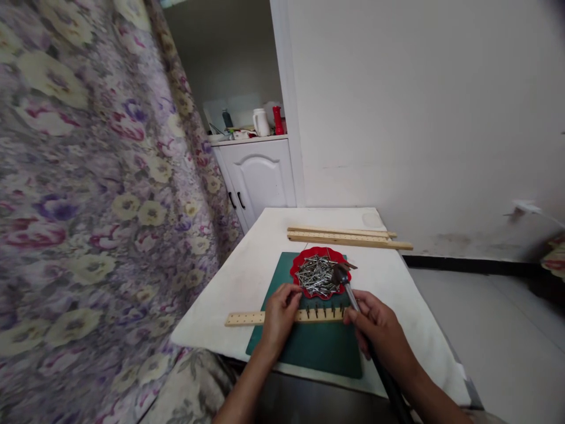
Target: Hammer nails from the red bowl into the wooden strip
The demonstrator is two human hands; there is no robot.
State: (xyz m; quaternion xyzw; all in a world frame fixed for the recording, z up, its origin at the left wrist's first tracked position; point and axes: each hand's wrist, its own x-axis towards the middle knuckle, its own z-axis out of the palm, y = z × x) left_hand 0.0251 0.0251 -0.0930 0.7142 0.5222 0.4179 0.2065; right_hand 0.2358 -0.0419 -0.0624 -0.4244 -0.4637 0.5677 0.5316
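Note:
My right hand (pixel 380 323) is wrapped around a hammer (pixel 352 297) with a metal shaft and a dark grip. Its dark head lies in front of the right rim of a red scalloped dish (pixel 305 255) heaped with loose nails (pixel 314 277). My left hand (pixel 281 311) rests over a pale wooden strip (pixel 245 319) with small holes, thumb and fingertips pinched together; what they hold, if anything, is too small to make out. Several nails (pixel 325 310) stand upright in the strip, between my hands. My right hand covers the strip's right end.
A green mat (pixel 318 353) lies under the strip and dish on a white-covered table (pixel 212 300). More wooden strips (pixel 339 237) lie towards the back. A floral curtain (pixel 132 235) hangs at the left, and a white cabinet (pixel 258 176) stands behind the table.

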